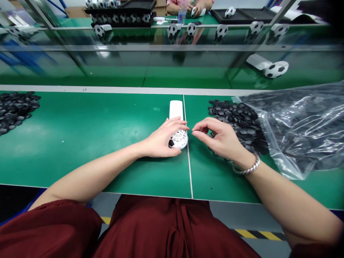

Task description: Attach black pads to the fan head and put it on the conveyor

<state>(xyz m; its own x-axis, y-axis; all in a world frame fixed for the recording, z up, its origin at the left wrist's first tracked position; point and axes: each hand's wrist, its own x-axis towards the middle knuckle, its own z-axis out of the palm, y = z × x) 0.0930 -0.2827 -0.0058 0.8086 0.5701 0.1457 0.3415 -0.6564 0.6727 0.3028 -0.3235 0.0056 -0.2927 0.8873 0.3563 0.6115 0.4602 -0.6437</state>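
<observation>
Mostly white piece [176,109], round lattice end [180,136], black patch [171,143].

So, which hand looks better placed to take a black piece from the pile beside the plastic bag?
The right hand, I'd judge: it is at the edge of that black pile, on the same side as the plastic bag. The left hand is farther away, curved over the white object.
</observation>
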